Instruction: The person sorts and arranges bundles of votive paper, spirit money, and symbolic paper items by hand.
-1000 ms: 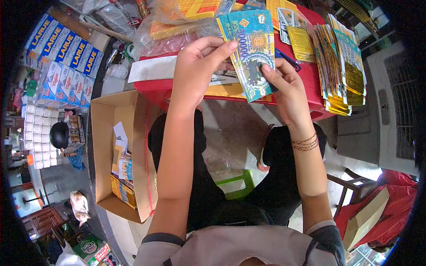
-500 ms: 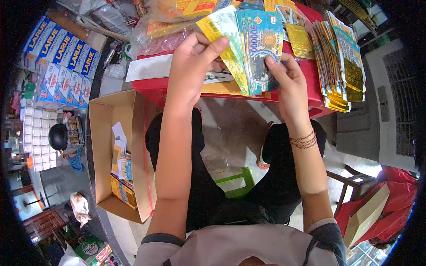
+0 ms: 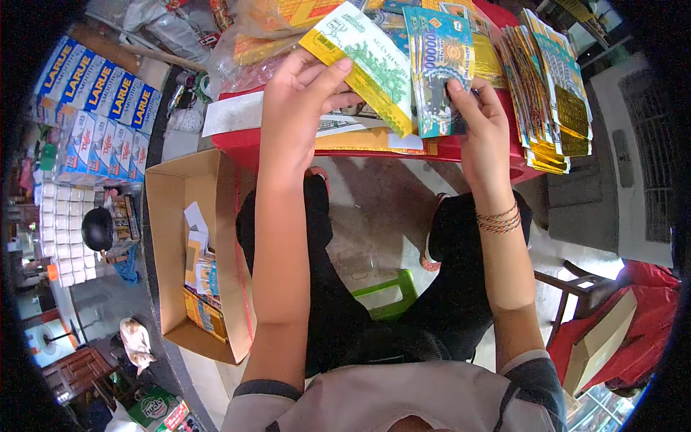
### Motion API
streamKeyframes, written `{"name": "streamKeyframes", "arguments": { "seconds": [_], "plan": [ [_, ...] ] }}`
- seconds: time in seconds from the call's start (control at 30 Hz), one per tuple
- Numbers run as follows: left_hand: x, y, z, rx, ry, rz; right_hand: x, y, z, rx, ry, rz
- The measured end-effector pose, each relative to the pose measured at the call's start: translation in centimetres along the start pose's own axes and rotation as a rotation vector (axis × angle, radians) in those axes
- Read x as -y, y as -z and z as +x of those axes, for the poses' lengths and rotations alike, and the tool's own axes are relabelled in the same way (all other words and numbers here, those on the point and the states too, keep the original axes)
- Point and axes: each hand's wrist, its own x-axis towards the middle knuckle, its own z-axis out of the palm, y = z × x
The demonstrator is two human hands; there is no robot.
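Observation:
My left hand (image 3: 306, 101) pinches a green-and-white paper banknote (image 3: 378, 65) with a yellow band along its lower edge. In my right hand (image 3: 485, 133) is a small fan of blue banknotes (image 3: 440, 61), the thumb pressed on their front. The two lots are side by side above the red table (image 3: 248, 142), with a narrow gap between them. Beneath and behind them lie more printed papers, yellow ones and a long white strip (image 3: 234, 114). A thick stack of papers with gold faces (image 3: 572, 108) stands at the table's right end.
Left of my legs, an open cardboard box (image 3: 169, 252) holds papers and envelopes. Clear plastic wrap (image 3: 248, 61) covers yellow packs at the table's back left. Beer cartons (image 3: 93, 86) are piled far left. A green stool (image 3: 396, 295) is between my legs; a cat (image 3: 135, 342) lies lower left.
The green-and-white note has come away from the blue fan, my left hand shifting slightly left. My right hand has moved a little right with the blue notes.

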Motion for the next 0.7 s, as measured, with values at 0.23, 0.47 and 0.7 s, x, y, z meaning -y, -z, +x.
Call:
{"name": "streamKeyframes", "arguments": {
  "seconds": [0.23, 0.47, 0.7],
  "plan": [
    [-0.7, 0.0, -0.2, -0.008, 0.027, -0.057, 0.3, 1.5, 0.9, -0.031, 0.06, 0.023],
    [-0.5, -0.2, -0.1, -0.04, 0.006, -0.096, 0.9, 2.3, 1.2, 0.102, -0.125, 0.404],
    [-0.2, -0.1, 0.0, -0.015, -0.002, -0.123, 1.7, 1.7, 0.7, 0.315, -0.014, 0.591]
  ]
}}
